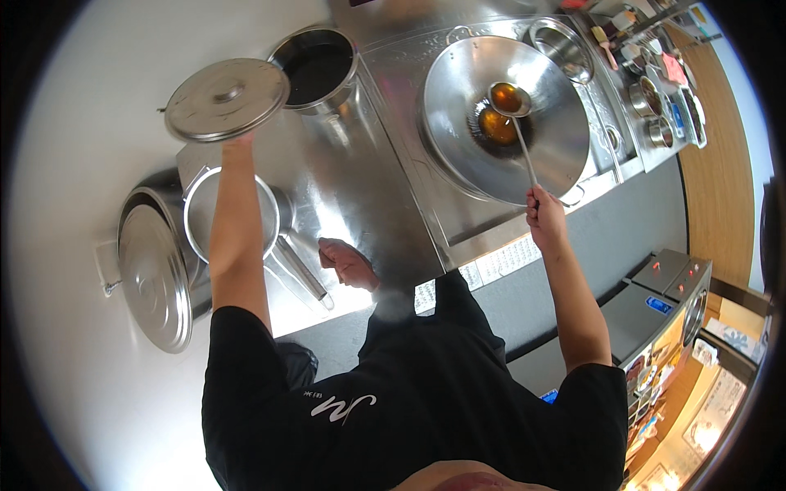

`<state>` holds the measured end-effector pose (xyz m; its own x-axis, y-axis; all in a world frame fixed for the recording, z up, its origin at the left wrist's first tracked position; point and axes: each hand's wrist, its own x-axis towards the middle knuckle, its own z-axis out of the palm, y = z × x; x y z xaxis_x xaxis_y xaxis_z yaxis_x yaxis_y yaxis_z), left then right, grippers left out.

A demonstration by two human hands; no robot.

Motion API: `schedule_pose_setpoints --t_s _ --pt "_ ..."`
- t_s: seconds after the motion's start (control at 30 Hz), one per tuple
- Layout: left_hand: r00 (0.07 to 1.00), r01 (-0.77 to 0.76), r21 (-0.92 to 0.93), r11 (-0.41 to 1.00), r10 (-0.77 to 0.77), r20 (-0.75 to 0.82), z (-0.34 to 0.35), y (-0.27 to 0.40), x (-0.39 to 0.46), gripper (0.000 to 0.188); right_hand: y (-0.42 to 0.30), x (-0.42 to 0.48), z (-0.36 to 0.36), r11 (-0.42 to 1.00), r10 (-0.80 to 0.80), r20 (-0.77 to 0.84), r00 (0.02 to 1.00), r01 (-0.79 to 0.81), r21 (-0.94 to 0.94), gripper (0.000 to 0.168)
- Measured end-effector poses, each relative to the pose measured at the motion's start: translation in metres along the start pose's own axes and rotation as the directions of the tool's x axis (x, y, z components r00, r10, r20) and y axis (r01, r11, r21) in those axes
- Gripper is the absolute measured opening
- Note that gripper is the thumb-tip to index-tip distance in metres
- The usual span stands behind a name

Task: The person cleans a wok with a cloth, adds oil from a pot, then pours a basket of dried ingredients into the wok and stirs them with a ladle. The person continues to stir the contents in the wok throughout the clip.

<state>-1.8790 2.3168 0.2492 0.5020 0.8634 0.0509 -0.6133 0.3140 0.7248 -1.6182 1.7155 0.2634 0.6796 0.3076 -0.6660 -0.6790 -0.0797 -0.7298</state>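
My right hand (543, 212) grips the handle of a metal ladle (522, 144), whose bowl holds amber liquid. The ladle bowl sits over a large steel wok (451, 110) with more brown liquid pooled at its bottom. On the other side, my left hand (242, 140) holds a round metal pot lid (196, 110), knob upward, at its near edge; most of the fingers are hidden under it. Beside the lid stands a deep steel pot (325, 109), uncovered, with dark contents.
A white-rimmed strainer (276, 212) lies below my left forearm, next to a lidded pot (156, 276). On the steel counter is a reddish-brown cloth (347, 264). Past the wok are a steel basin (556, 40), another ladle (605, 132) and several small containers (660, 132).
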Motion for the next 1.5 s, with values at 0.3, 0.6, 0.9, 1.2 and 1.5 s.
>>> schedule_pose_setpoints --t_s 0.3,0.6,0.9,1.2,1.5 --pt "0.984 0.015 -0.157 0.988 0.012 0.176 -0.025 0.023 -0.023 0.061 -0.006 -0.007 0.015 1.0 0.005 0.02 1.0 -0.005 -0.015 0.021" --pt "0.93 0.089 -0.359 0.929 0.052 0.364 -0.049 0.034 -0.06 0.064 -0.024 -0.025 0.051 0.994 -0.001 0.064 0.998 0.008 -0.106 0.02" --pt "0.921 0.006 -0.376 0.926 0.142 0.363 -0.058 0.053 -0.109 0.064 -0.059 -0.055 0.13 0.989 0.057 0.19 0.98 -0.029 -0.147 0.019" --pt "0.947 -0.05 -0.381 0.923 0.165 0.274 -0.03 0.075 -0.174 0.06 -0.049 -0.043 0.233 0.967 0.089 0.314 0.945 -0.006 -0.255 0.02" --pt "0.964 -0.044 -0.363 0.931 0.135 0.23 -0.034 0.087 -0.201 0.057 -0.006 0.037 0.296 0.178 -0.533 0.403 0.744 0.564 -0.806 0.032"
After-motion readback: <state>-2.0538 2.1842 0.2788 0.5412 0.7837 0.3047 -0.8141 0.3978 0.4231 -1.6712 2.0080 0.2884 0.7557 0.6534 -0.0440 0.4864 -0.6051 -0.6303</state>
